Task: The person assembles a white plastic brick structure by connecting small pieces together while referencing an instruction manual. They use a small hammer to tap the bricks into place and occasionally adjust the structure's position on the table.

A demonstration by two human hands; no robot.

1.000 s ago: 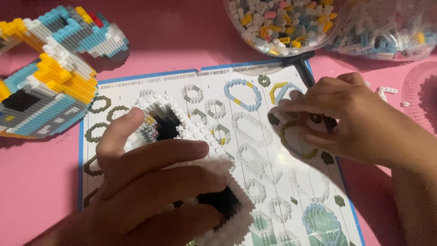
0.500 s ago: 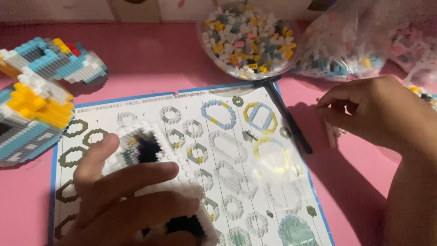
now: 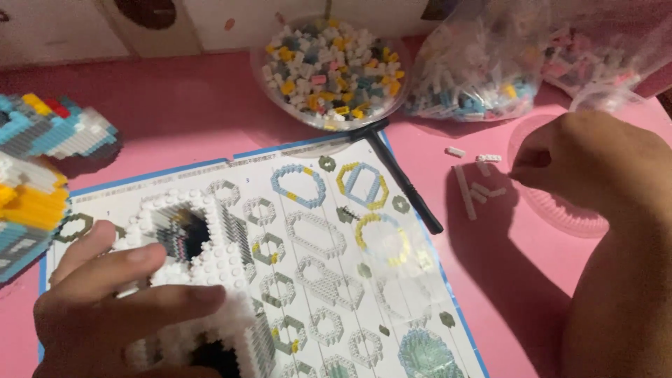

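Pink tabletop [image 3: 196, 119] bearing an instruction sheet [image 3: 329, 259]. Left hand [image 3: 112, 308], fingers curled, grips the white brick model [image 3: 203, 266] lying on the sheet. Right hand [image 3: 595, 164], fingertips pinched together, hovers near loose white bricks [image 3: 476, 183]; whether it holds one cannot be told. Bowl of mixed bricks [image 3: 329, 70] behind.

A pink table [image 3: 175, 112] is seen. White studs cover the block model [image 3: 203, 259], with a black hollow. The instruction sheet [image 3: 336, 280] is blue-edged, patterned with grey-green, blue and yellow rings. The tool [image 3: 402, 178] is black.
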